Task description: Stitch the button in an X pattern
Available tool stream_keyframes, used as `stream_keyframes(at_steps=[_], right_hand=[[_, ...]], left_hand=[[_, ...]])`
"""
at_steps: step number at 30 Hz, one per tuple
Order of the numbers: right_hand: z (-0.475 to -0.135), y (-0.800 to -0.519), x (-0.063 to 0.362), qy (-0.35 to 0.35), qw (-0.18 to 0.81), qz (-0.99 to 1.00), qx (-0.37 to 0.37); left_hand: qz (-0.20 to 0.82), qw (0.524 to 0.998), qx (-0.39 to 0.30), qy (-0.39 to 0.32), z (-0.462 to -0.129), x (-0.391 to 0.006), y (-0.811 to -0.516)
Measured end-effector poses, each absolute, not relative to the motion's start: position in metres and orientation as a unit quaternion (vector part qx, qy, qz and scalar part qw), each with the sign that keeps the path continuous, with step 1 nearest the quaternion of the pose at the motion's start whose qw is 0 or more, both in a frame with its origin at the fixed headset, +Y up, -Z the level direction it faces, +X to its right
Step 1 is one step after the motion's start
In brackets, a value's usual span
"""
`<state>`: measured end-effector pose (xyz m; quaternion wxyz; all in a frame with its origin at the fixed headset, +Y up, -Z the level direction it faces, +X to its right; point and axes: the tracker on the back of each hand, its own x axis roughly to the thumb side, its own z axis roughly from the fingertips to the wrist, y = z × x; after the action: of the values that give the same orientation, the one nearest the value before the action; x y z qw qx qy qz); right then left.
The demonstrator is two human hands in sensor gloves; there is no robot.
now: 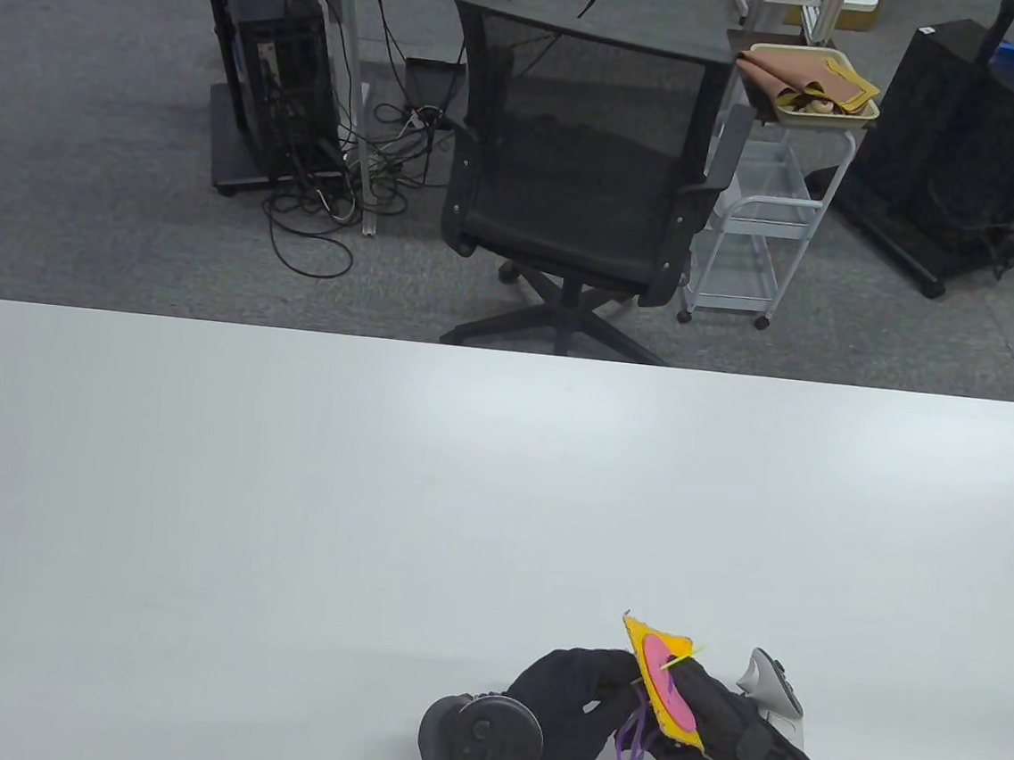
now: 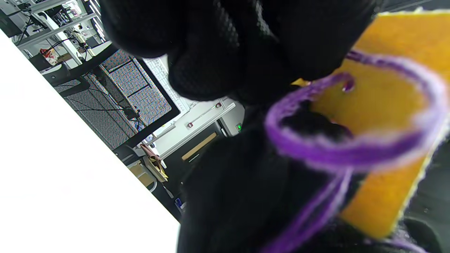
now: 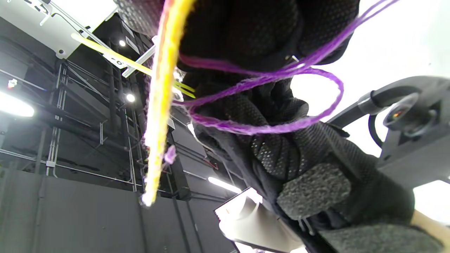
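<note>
A yellow felt square (image 1: 680,724) with a pink button (image 1: 661,686) is held tilted on edge above the table, near its front edge. A yellow needle (image 1: 683,659) sticks through the button toward the upper right. Purple thread (image 1: 632,755) hangs in loops from the felt's back. My left hand (image 1: 622,678) grips the felt from the back-left; in the left wrist view its fingers (image 2: 228,52) press on the yellow back (image 2: 383,105) beside the thread loop (image 2: 351,147). My right hand (image 1: 694,687) holds the felt on the button side, by the needle. The right wrist view shows the felt edge-on (image 3: 160,105), the needle (image 3: 105,52) and the thread (image 3: 267,128).
The white table (image 1: 371,492) spreads out ahead and to the left of my hands. Beyond its far edge stand a black office chair (image 1: 582,163) and a white cart (image 1: 753,242).
</note>
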<state>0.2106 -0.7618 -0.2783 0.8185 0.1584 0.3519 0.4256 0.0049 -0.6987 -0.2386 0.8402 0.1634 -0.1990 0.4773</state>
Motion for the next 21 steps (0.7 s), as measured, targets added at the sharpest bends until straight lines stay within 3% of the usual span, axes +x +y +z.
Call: stream_keyframes(at_steps=[9,14,21], right_hand=[[-0.278,-0.76,0.214,0.326,0.794,0.49,0.153],[-0.281,-0.759,0.219,0.313,0.788,0.507,0.153],[-0.282,-0.755,0.224,0.294,0.774,0.538,0.157]], left_hand=[[0.493,0.833,0.159,-0.195,-0.239,0.003,-0.7],[0.529,0.815,0.121,-0.206,-0.243,0.003,-0.702],[0.653,0.726,0.03,-0.213,-0.252,-0.002,-0.716]])
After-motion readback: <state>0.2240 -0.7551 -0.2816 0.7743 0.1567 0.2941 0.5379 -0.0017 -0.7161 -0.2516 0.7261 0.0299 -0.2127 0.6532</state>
